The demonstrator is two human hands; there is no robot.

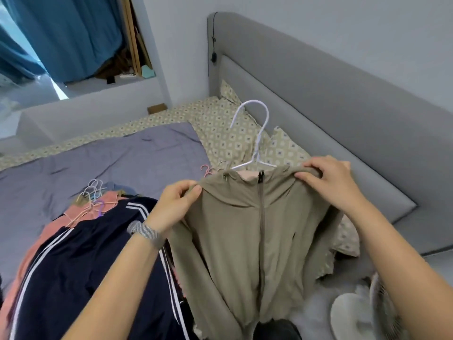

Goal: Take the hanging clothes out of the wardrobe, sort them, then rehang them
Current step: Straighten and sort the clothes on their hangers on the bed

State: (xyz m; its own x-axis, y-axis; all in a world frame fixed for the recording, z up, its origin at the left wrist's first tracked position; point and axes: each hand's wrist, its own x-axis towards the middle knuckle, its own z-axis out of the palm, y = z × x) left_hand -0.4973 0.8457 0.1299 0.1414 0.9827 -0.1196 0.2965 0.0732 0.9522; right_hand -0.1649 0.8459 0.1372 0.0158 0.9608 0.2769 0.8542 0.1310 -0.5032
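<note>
Left hand (175, 202) pinching one shoulder of an olive zip-up hoodie (255, 231), right hand (328, 179) gripping the other shoulder, white hanger (255, 141) inside, no readable writing

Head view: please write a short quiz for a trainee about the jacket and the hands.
1. True or false: the jacket is on a hanger.
2. Which hand wears a wristband? A) left B) right
3. What does each hand grip?

Key:
1. True; the white hook rises above the collar.
2. A, the left hand.
3. Left hand and right hand each pinch one shoulder of the jacket.
</note>
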